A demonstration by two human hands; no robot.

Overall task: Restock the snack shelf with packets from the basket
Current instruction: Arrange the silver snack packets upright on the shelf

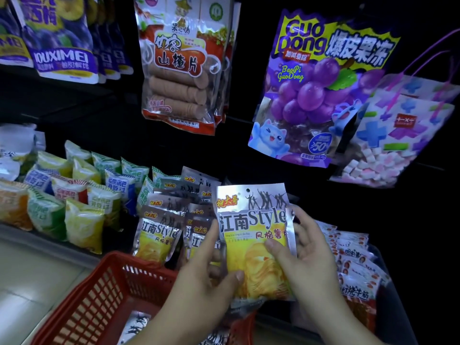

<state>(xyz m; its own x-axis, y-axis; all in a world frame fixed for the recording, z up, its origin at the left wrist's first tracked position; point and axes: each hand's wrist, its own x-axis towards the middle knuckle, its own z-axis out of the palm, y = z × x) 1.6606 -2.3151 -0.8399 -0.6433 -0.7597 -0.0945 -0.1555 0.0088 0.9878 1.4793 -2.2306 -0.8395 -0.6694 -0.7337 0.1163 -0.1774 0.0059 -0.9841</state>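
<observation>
Setting: dark shop aisle; snack shelf (49, 241) runs across the middle, with hanging bags on the wall above it.
Above, left: plum bags (62, 46) in a purple row.
Above, centre: hawthorn pack (179, 70) hanging, more of the same behind it.
Above, right: jelly bag (311, 95) with grapes on it; marshmallow bag (388, 145) just beside it, overlapping its right edge.
Shelf, left end: pillow packs (84, 220), green, yellow and blue, standing in rows.
Shelf, centre: chip row (159, 232), silver and yellow, leaning upright, just left of the hands.
Shelf, right end: beef packs (356, 265), partly hidden by the right wrist.
Basket (104, 290): red plastic, below the shelf's front edge; one spare pack (139, 324) lies inside.
Packet (254, 232): upright, front facing the camera, held over the basket's far rim, right of the chip row.
Left hand (204, 277): thumb pressed on the packet's lower left front, fingers curled behind its left edge.
Right hand (308, 260): thumb on the packet's front middle, fingers wrapped behind the right edge.
</observation>
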